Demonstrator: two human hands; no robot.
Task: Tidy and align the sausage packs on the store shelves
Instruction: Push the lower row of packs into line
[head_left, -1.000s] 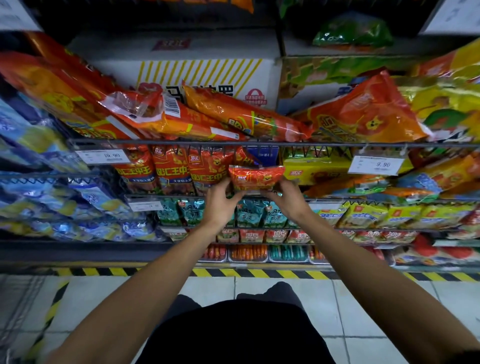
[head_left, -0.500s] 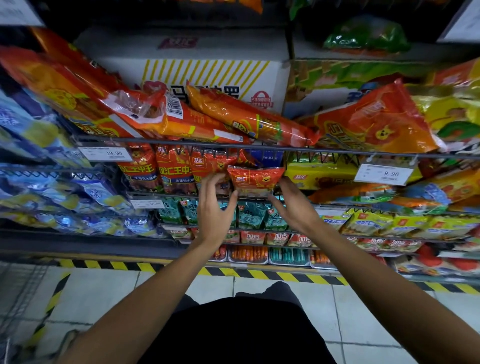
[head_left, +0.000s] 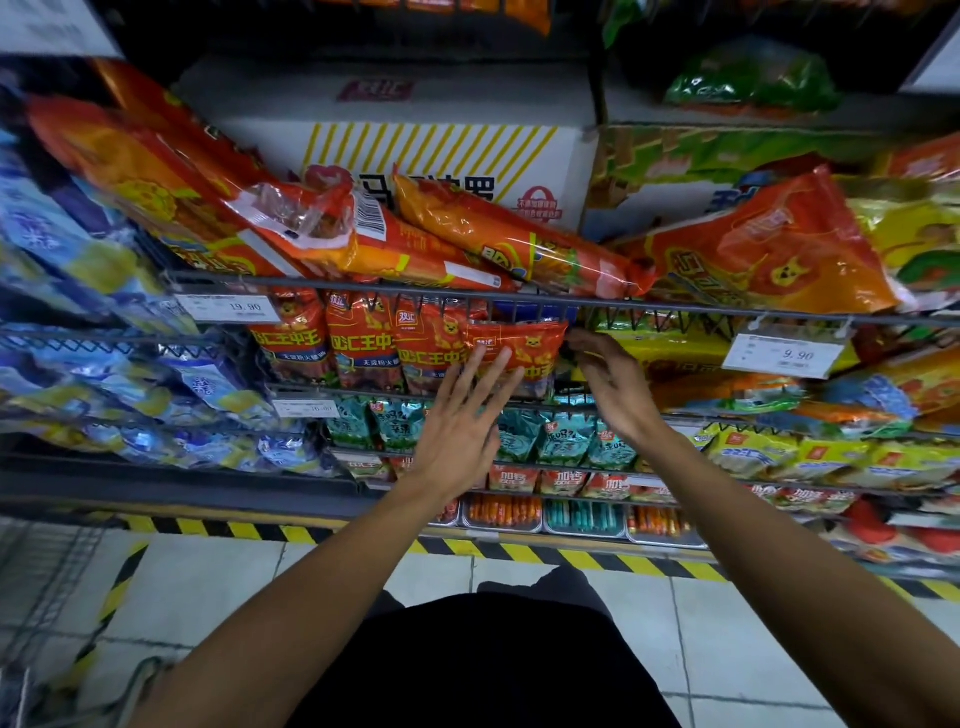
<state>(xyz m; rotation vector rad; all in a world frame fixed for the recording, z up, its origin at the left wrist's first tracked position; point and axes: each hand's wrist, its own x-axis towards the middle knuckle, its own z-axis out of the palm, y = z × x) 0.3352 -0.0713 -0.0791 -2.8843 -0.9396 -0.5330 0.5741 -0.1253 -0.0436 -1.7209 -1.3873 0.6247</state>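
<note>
A small red sausage pack (head_left: 525, 342) stands at the right end of a row of like red packs (head_left: 363, 345) on the middle wire shelf (head_left: 322, 388). My left hand (head_left: 462, 415) is spread with straight fingers, its fingertips on the front of that pack. My right hand (head_left: 613, 387) reaches in from the right, with curled fingers and thumb pinching the pack's right edge. Long orange sausage packs (head_left: 519, 244) lie slanted and overlapping on the shelf above.
A wire rail (head_left: 675, 307) with price tags (head_left: 784, 353) runs just above my hands. Teal packs (head_left: 561, 436) fill the shelf below, blue packs (head_left: 104, 364) the left, yellow packs (head_left: 810, 457) the right. A white carton (head_left: 415, 145) sits behind. A wire cart (head_left: 41, 597) is at lower left.
The red pack went from being held flat in front of the shelf to standing in the row. My left hand let go and spread its fingers against its front.
</note>
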